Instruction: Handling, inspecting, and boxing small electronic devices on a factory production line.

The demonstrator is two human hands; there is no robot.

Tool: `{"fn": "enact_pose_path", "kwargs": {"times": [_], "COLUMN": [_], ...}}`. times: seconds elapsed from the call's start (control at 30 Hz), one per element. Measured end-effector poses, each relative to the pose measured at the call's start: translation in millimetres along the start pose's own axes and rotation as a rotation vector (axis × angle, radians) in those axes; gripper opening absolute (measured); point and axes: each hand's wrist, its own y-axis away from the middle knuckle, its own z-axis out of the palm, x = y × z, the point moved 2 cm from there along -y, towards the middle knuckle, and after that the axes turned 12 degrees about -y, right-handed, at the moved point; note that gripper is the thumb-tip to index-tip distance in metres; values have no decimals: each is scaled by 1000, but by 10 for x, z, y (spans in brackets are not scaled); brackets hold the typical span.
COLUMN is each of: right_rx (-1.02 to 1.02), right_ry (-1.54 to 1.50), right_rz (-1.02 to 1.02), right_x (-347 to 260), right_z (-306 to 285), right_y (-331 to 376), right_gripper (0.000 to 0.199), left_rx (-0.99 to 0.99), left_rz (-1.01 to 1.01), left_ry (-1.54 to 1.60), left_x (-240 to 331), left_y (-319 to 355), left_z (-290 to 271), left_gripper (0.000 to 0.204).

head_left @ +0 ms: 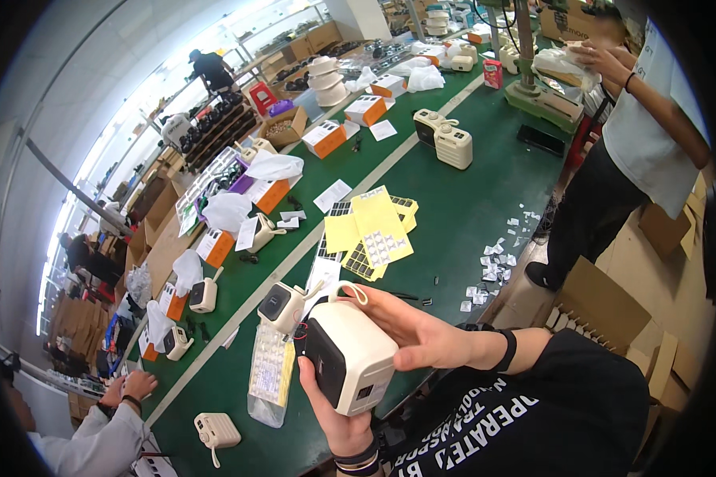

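Between my two hands is a cream boxy device (358, 346) with rounded edges, a dark front panel and a strap loop on top. My left hand (338, 421) supports it from below, thumb along the dark front. At its upper right side, my right hand (422, 326) grips it with fingers near the strap and thumb on the side. Thin red wire shows beside its front edge. Just beyond stands a similar cream device (281, 307). Next to that lies a clear plastic bag (269, 378) holding a sheet of round pale pieces.
Yellow sticker sheets (374, 230) lie ahead on the green table (485, 211). Small white scraps (492, 274) are scattered by its right edge. Two cream devices (445, 139) stand farther off; another (216, 430) lies near left. Co-workers' hands (131, 387) are at left and far right.
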Motion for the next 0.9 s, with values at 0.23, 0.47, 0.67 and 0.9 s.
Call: {"fn": "enact_pose_path", "kwargs": {"times": [0.23,0.47,0.67,0.9], "right_rx": [29,-94,21,-19], "right_ry": [-43,-195,-269,-263], "right_rz": [85,166,243,203], "right_x": [120,269,355,489], "right_z": [113,173,206,242], "right_y": [-44,-65,-35,-46], "right_gripper": [111,102,102,90], "left_rx": [-4,-5,34,60], "left_rz": [22,466,524,584], "left_ry": [-27,-377,-420,-440], "left_x": [83,100,145,225], "left_y": [39,137,150,139], "left_z": [-120,-292,-321,-396], "left_gripper": [52,59,64,58]}}
